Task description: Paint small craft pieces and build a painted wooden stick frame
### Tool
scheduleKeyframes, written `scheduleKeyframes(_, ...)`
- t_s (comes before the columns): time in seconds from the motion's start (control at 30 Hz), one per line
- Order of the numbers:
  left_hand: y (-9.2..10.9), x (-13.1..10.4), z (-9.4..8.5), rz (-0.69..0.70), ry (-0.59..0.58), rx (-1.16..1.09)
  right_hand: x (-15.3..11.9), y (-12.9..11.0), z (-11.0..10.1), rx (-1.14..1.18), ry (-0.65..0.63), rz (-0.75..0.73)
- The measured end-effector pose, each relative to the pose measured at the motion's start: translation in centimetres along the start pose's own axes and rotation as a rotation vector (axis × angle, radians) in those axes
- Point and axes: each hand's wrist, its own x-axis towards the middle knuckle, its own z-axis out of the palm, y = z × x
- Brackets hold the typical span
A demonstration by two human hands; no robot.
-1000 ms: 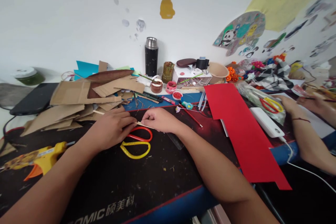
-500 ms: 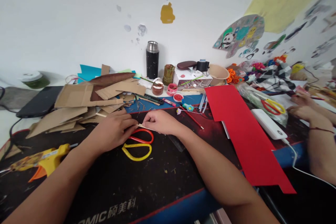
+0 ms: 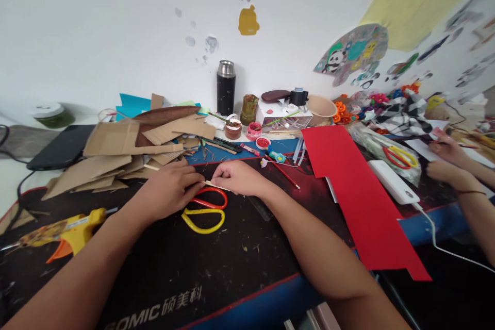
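Note:
My left hand (image 3: 168, 188) is closed on a thin pale stick (image 3: 211, 184), its fingertips at the stick's left part. My right hand (image 3: 237, 178) pinches the same stick further right, so the two hands are a small gap apart over the dark mat (image 3: 216, 268). Just below my fingers lie scissors with one red and one yellow handle loop (image 3: 203, 220); their blades are hidden under my left hand. Another pale strip end (image 3: 152, 167) shows behind my left hand, beside the cardboard pieces (image 3: 112, 136).
A yellow glue gun (image 3: 77, 229) lies at left. Red card (image 3: 359, 196) and a white power strip (image 3: 393, 182) are at right. Behind stand a black flask (image 3: 226, 87) and paint pots (image 3: 233, 127). Another person's hands (image 3: 450, 165) are at far right.
The view has shifted slightly. My hands keep nearly the same pose on the stick. At far right, the other person's hands have moved a little.

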Motion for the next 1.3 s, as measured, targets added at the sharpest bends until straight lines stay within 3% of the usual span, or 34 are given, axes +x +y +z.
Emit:
scheduleKeyframes(0.73,-0.09,0.02,0.03,-0.017,-0.013,-0.013,0.0,-0.02,-0.05,0.017,-0.012,-0.017)
scheduleKeyframes(1.3,0.09,0.09,-0.38,-0.053,0.004,-0.006,-0.11,0.01,-0.19,0.154,-0.031,0.023)
